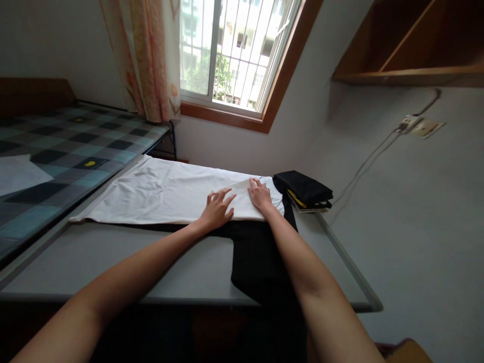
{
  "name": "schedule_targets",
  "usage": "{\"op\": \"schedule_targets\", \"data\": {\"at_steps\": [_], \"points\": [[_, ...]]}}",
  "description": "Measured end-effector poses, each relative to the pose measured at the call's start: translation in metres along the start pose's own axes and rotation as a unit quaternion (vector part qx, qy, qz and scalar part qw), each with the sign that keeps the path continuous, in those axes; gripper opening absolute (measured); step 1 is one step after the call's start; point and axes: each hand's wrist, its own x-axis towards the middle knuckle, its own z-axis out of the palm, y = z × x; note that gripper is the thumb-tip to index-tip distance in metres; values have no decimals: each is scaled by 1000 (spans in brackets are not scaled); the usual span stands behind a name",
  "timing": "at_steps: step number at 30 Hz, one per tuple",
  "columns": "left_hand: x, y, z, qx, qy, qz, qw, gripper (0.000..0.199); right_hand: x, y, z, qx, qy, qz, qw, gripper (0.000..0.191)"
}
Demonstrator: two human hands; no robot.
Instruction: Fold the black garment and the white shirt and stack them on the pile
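Observation:
A white garment (181,186), which looks like a shirt, lies spread along the table with wrinkles toward its left end. Beneath it a black garment (257,257) shows, part of it hanging toward the table's front edge. My left hand (218,209) is over the front part of the white cloth, fingers spread and slightly bent. Farther right, my right hand (260,194) rests on the white cloth near its right end, fingers extended and lightly curved. Neither hand visibly grips any cloth.
The grey table (189,272) carries a stack of folded black clothes (302,189) at the back right. To the left stands a bed with a checkered mattress (94,146) and white paper or cloth (22,174). A cord (363,166) runs down the right wall from a socket (410,123).

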Motion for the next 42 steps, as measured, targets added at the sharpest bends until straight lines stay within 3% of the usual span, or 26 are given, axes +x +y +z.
{"op": "schedule_targets", "data": {"at_steps": [3, 5, 8, 12, 15, 17, 22, 25, 28, 32, 36, 42], "points": [[-1, -1, 3, 6, -67, 67, 995, 47, -5, 1, -11, 34, 33, 22, 999, 52], [-1, -1, 5, 26, -78, 62, 995, 46, -17, 1, -19, 54, 52, 4, 997, 48], [-1, 1, 5, 63, -86, 32, 994, 49, -47, -7, -25, 79, 54, -79, 992, 44], [-3, 7, 2, 87, -109, -23, 990, 59, -92, -22, -23, 69, -42, -161, 984, 53], [-3, 10, 0, 73, -132, -53, 987, 65, -110, -18, -23, 28, -132, -152, 979, 61], [-2, 9, -2, 57, -149, -67, 985, 68, -115, -3, -25, 5, -160, -129, 979, 62], [4, 6, -12, 23, -201, -86, 976, 69, -110, 35, -36, -4, -173, -43, 984, 58], [10, 0, -21, 5, -209, -71, 975, 65, -93, 32, -45, 13, -150, -37, 988, 50], [10, -15, -31, 11, -190, -38, 981, 54, -68, 15, -49, 41, -88, -28, 995, 44], [-4, -52, -41, 67, -131, -31, 989, 46, -48, 0, -35, 57, -44, 34, 997, 40], [-22, -91, -47, 79, -99, -66, 990, 48, -50, 5, -11, 63, -14, 41, 997, 38], [-29, -100, -44, 69, -110, -84, 988, 49, -52, 22, 3, 86, -15, 0, 996, 41]]}}
